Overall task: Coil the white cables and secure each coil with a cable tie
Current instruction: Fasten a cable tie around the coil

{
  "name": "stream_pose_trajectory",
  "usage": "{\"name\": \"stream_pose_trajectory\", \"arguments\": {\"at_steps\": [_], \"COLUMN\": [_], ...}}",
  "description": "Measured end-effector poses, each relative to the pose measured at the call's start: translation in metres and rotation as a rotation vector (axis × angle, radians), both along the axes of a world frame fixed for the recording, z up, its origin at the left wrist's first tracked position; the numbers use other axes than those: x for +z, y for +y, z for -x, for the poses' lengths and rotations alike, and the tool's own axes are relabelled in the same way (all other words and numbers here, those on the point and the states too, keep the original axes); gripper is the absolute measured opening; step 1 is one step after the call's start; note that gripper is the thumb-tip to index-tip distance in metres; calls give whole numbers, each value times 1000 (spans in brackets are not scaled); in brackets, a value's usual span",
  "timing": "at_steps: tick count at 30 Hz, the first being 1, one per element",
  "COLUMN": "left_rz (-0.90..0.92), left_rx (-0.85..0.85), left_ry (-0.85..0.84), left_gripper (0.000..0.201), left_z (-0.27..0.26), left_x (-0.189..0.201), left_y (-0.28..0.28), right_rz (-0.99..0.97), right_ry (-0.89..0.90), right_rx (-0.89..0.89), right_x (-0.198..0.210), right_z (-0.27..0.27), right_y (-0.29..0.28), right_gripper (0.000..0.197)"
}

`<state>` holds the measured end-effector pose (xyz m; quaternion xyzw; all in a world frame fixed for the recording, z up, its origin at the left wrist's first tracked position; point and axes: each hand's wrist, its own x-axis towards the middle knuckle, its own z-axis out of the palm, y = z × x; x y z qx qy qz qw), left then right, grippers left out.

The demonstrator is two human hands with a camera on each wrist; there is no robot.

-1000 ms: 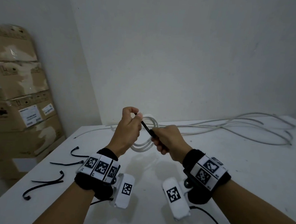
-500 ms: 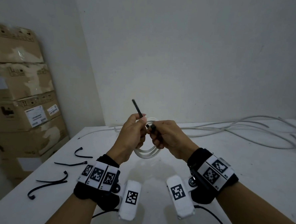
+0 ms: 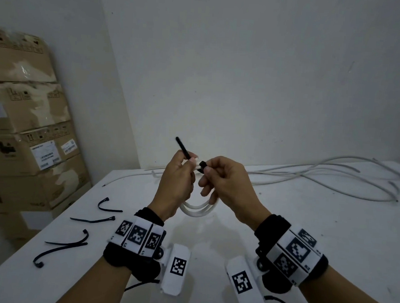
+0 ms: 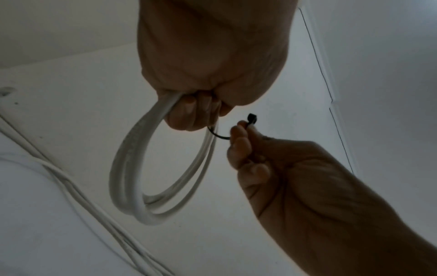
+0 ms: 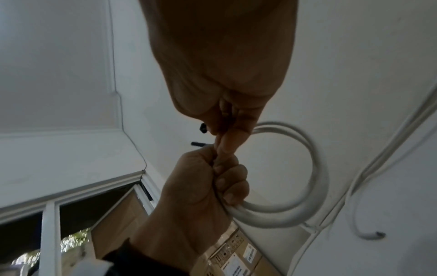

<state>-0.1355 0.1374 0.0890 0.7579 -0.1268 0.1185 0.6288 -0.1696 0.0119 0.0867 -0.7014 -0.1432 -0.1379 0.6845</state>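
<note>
The left hand (image 3: 177,185) is gripping the white coil (image 4: 132,179) above the table (image 3: 306,228), tie tail now pointing up; the right hand (image 3: 227,183) is pinching the cable tie (image 3: 202,163) head beside it, having swung the strap round. Threading is seemingly next, though the loop is partly hidden.

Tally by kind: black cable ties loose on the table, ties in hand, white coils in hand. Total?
Loose cable ties on the table: 4
Held cable tie, pinched by right hand: 1
White cable coil, gripped by left hand: 1
Total: 6
</note>
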Motion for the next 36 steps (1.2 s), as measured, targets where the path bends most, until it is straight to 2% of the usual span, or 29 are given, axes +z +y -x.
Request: {"name": "stream_pose_trajectory", "arguments": {"at_steps": [3,8,14,22,30,36], "left_rz": [-108,-149,-288,-355,-354,-385], "left_rx": [0,-34,13,61,45,48], "left_ry": [-58,-89,-224,-328,-331,-330], "left_gripper": [16,15,20,20,20,20], "left_z": [0,3,7,7,10,8], "left_x": [-7,-14,-22,-20,-15,-19], "left_y": [1,2,4,8,4,6], "right_rz": [127,-22,-41,-24,-18,53], "right_ry": [-90,-91,-68,63,3,105], "right_rx": [-66,-53,-7,23,57,22], "right_x": [3,6,12,17,18,19], "right_z": [-1,-5,-4,-3,0,-1], "right_y": [0,-2,-1,-9,-13,-15], "right_gripper": [18,17,12,26,25,20]}}
